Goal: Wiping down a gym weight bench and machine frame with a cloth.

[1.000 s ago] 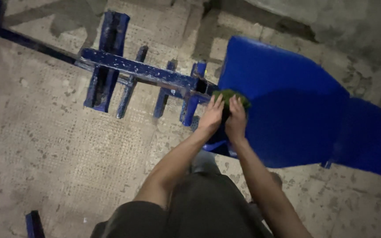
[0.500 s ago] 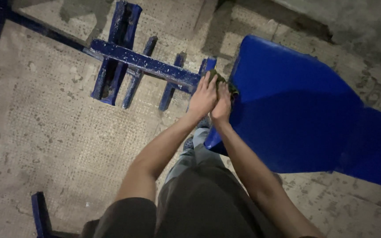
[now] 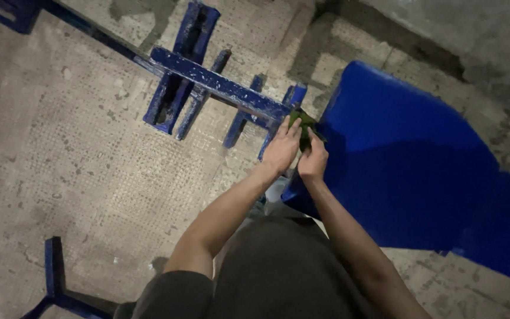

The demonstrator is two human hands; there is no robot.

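Your left hand (image 3: 281, 150) and right hand (image 3: 313, 162) both grip a green cloth (image 3: 303, 123) against the blue seat (image 3: 408, 159) beside the frame (image 3: 219, 88).

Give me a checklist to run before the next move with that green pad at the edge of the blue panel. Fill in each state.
1. Left hand on the green pad: ok.
2. Right hand on the pad: ok, touching its lower edge.
3. Pad against the blue panel edge: ok.
4. Firmness of grip on pad: cannot tell, fingers cover it.
5. Blue metal frame lies flat on the concrete floor: ok.
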